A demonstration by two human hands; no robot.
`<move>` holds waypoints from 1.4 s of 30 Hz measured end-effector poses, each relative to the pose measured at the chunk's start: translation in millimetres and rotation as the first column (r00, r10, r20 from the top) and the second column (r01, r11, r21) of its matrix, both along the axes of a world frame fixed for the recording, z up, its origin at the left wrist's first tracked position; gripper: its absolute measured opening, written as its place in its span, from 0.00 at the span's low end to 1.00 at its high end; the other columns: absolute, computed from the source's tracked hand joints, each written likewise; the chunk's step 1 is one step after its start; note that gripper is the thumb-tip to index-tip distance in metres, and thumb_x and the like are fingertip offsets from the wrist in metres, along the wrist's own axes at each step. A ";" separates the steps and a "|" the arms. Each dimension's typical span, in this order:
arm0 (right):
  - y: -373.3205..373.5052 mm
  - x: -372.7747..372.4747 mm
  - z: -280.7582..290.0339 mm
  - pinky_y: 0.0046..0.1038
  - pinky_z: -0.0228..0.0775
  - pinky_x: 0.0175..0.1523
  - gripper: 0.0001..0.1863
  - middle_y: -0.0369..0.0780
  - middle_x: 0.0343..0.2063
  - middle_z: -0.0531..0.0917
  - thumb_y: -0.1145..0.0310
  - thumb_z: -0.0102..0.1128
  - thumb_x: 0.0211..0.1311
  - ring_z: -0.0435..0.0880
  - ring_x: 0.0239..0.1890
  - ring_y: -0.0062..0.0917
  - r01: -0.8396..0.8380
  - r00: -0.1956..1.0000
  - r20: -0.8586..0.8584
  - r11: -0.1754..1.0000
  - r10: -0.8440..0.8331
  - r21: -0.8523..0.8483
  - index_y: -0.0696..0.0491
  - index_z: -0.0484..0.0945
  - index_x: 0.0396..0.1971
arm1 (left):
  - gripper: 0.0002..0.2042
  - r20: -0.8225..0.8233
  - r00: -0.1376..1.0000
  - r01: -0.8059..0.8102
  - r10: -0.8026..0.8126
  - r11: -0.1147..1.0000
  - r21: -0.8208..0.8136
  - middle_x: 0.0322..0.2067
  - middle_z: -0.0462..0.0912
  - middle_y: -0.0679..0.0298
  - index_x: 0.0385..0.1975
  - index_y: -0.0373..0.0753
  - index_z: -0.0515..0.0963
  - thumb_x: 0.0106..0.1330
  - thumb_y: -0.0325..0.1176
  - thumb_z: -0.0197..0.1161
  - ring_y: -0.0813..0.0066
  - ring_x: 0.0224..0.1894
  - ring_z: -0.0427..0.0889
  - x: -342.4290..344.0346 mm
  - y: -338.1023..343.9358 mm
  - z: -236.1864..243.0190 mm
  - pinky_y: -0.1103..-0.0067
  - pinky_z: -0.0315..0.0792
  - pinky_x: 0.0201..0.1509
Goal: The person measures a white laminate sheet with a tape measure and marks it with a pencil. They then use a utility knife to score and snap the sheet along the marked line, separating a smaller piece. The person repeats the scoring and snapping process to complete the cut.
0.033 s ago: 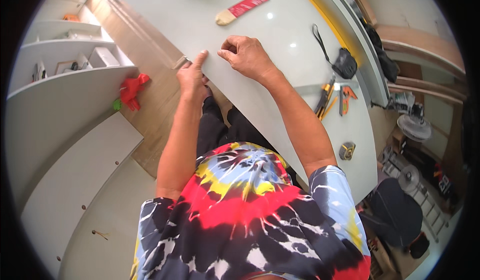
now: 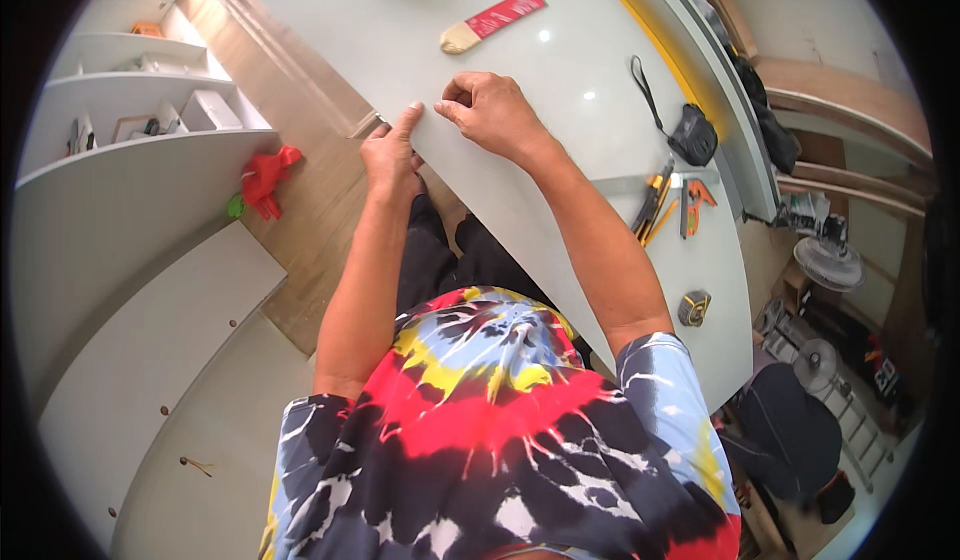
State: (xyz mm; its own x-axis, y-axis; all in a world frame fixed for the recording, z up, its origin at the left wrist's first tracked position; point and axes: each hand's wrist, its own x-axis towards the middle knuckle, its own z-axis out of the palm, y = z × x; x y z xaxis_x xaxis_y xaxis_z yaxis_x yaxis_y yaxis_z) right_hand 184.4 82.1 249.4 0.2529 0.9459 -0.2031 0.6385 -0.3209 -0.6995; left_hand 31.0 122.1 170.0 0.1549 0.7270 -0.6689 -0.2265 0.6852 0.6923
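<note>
You stand at the near edge of a white counter (image 2: 520,200), both hands together by its left stretch. Your left hand (image 2: 391,155) is at the edge, thumb raised, fingers partly curled and half hidden; whether this grip has hold of anything, you cannot tell. Your right hand (image 2: 495,115) is just beside it, over the counter top, thumb and forefinger brought close in a loose pinch; anything between them is too small to make out. The counter edge is the thing nearest both hands.

The handwork seems under way, but nothing visible separates a finished part from an unfinished one, so what is done and what is left cannot be told. The tools lie out of hand: a red-and-tan brush (image 2: 493,22) toward the far edge; a black pouch (image 2: 692,135), cutter (image 2: 654,200) and orange tool (image 2: 697,206) toward the right edge; a tape measure (image 2: 694,308) near the right-hand end.
</note>
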 end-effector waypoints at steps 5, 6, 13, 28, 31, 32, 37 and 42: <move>27.9 -6.1 -10.3 0.36 0.83 0.48 0.15 0.45 0.32 0.90 0.56 0.74 0.58 0.91 0.39 0.36 0.066 0.990 0.136 0.976 -0.038 -0.208 0.53 0.89 0.32 | 0.19 0.051 0.999 0.014 -0.017 0.999 0.051 0.41 0.85 0.58 0.48 0.30 0.79 0.65 0.35 0.75 0.69 0.39 0.88 0.1 -2.2 -2.8 0.72 0.87 0.40; 29.8 -5.9 -12.7 0.36 0.83 0.47 0.15 0.45 0.32 0.91 0.55 0.75 0.57 0.91 0.39 0.36 0.072 0.988 0.146 0.974 -0.041 -0.216 0.53 0.90 0.32 | 0.18 0.045 0.999 0.004 -0.005 0.999 0.043 0.42 0.86 0.59 0.48 0.29 0.80 0.65 0.35 0.75 0.69 0.39 0.88 1.1 -2.7 -3.3 0.71 0.86 0.40; 41.7 0.3 -18.7 0.34 0.83 0.43 0.21 0.45 0.28 0.90 0.51 0.77 0.54 0.90 0.33 0.33 0.070 0.982 0.185 0.970 -0.026 -0.233 0.56 0.89 0.31 | 0.17 0.078 0.997 -0.024 0.021 0.999 0.043 0.42 0.86 0.59 0.47 0.29 0.81 0.66 0.35 0.74 0.71 0.39 0.87 5.8 -2.4 -8.4 0.72 0.84 0.39; 60.1 -16.2 -11.6 0.40 0.84 0.49 0.19 0.47 0.35 0.90 0.54 0.74 0.59 0.90 0.44 0.39 0.068 0.937 0.340 0.915 0.078 -0.397 0.57 0.89 0.36 | 0.20 0.065 0.997 0.045 -0.044 0.999 -0.009 0.41 0.87 0.58 0.50 0.28 0.78 0.66 0.34 0.74 0.70 0.37 0.89 -2.0 5.0 -11.2 0.74 0.85 0.38; 62.3 -14.6 -8.1 0.40 0.83 0.50 0.19 0.47 0.37 0.90 0.55 0.74 0.59 0.90 0.45 0.39 0.040 0.936 0.334 0.912 0.109 -0.409 0.58 0.89 0.36 | 0.19 0.035 0.999 0.027 -0.026 1.000 -0.015 0.40 0.87 0.58 0.48 0.27 0.79 0.66 0.34 0.74 0.70 0.37 0.89 -0.2 3.8 -10.4 0.74 0.85 0.37; 63.1 -12.0 -6.8 0.40 0.83 0.50 0.19 0.48 0.37 0.90 0.55 0.74 0.59 0.90 0.45 0.39 0.017 0.941 0.317 0.914 0.123 -0.404 0.58 0.89 0.36 | 0.17 0.044 0.999 0.013 -0.012 1.000 -0.013 0.39 0.87 0.58 0.47 0.27 0.80 0.65 0.34 0.74 0.70 0.37 0.88 0.7 3.0 -10.2 0.74 0.84 0.36; 58.1 -4.2 -8.6 0.39 0.83 0.50 0.20 0.48 0.38 0.90 0.53 0.74 0.58 0.90 0.44 0.39 0.053 0.971 0.235 0.911 0.049 -0.410 0.56 0.89 0.36 | 0.18 0.049 0.999 0.006 -0.006 1.000 0.009 0.39 0.87 0.58 0.47 0.28 0.80 0.66 0.34 0.74 0.70 0.37 0.88 1.0 -1.1 -13.0 0.74 0.84 0.37; 61.9 -11.6 -15.7 0.35 0.84 0.52 0.22 0.47 0.43 0.90 0.53 0.77 0.54 0.90 0.49 0.36 0.111 0.958 0.284 0.878 0.029 -0.466 0.55 0.89 0.41 | 0.19 0.092 0.996 0.008 -0.008 1.000 0.004 0.41 0.87 0.59 0.51 0.29 0.77 0.67 0.33 0.73 0.71 0.37 0.89 -2.2 -0.2 -13.6 0.75 0.86 0.37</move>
State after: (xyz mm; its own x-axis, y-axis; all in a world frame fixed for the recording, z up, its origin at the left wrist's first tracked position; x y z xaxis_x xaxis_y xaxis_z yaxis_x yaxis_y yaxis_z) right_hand 172.8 144.1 233.7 0.4012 0.7405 -0.5392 0.7602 -0.5975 -0.2550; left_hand 28.7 121.9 156.4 0.2216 0.7278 -0.6490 -0.2839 0.6848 0.6711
